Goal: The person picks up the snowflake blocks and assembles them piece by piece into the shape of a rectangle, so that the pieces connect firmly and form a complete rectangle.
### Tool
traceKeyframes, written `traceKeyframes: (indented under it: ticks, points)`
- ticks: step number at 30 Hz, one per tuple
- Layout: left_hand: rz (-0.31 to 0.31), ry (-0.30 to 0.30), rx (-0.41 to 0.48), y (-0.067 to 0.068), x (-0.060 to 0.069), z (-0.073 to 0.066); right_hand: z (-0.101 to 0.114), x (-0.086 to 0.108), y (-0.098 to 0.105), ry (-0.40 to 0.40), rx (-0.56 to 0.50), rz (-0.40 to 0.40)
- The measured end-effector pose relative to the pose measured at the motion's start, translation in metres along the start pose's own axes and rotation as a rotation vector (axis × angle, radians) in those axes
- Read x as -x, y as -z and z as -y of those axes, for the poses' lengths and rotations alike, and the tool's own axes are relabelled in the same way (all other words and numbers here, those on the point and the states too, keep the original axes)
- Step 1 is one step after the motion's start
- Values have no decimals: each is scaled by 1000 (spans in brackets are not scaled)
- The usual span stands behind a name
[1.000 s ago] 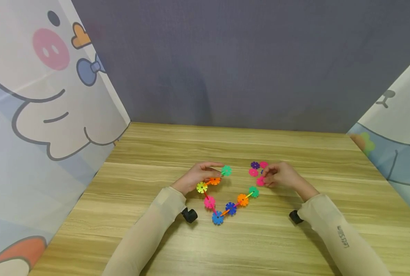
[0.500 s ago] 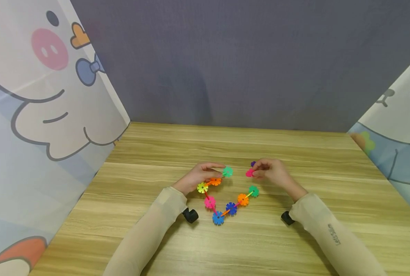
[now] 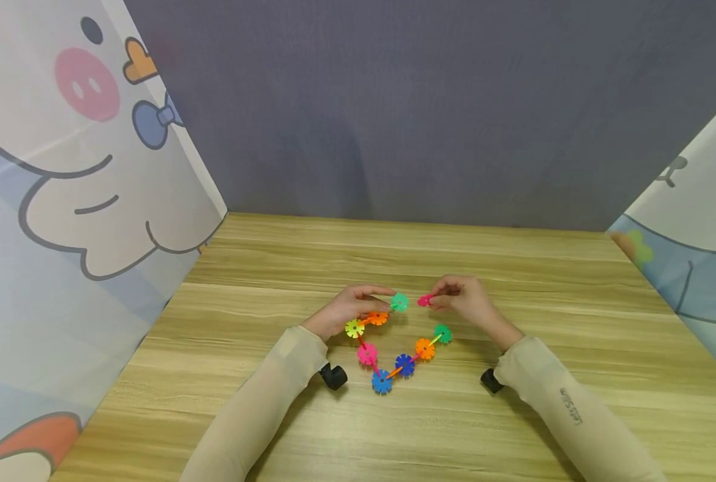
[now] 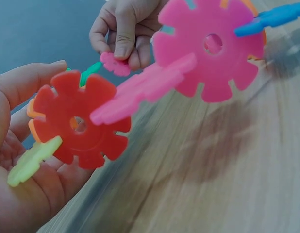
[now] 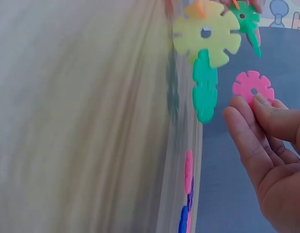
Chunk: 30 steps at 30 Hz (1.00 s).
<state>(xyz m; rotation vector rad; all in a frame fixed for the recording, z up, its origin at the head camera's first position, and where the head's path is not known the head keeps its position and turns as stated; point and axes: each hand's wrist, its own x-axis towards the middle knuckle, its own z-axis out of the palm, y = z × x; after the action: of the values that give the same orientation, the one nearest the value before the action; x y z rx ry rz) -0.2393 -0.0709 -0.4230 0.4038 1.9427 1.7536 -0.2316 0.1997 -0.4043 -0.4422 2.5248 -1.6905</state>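
A curved chain of interlocked plastic snowflake discs (image 3: 382,381) in several colours stands between the hands. My left hand (image 3: 346,313) grips it near one end, by the light green disc (image 3: 399,302) and the orange disc (image 3: 378,316). The chain's other end, a darker green disc (image 3: 443,334), lies free below the right hand. Between thumb and fingers, my right hand (image 3: 469,302) pinches a loose pink snowflake disc (image 5: 253,87), held a short gap from the light green disc. In the left wrist view, a red disc (image 4: 82,119) stands close before the left palm.
Loose pink (image 5: 189,170) and blue discs (image 5: 183,219) lie on the wooden table (image 3: 310,248); in the head view the right hand hides them. A grey panel (image 3: 394,114) rises at the back, with cartoon-printed sheets (image 3: 93,201) on both sides.
The right hand has lifted the pink disc from the loose discs and moved left with it, close to the light green disc. The left hand and chain have shifted only slightly right.
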Motion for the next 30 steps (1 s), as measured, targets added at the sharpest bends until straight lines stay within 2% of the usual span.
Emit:
traceKeyframes:
  ticks: [7,20,30]
  points:
    - [5,-2,-6,-2,-1,0,2,-2,-8,2,-15,-29]
    - [16,2,-30,-4,-2,-1,5,-4,-12,48,-34,-18]
    - [19,0,-25,-4,-2,-1,7,-3,-12,46,-18,-20]
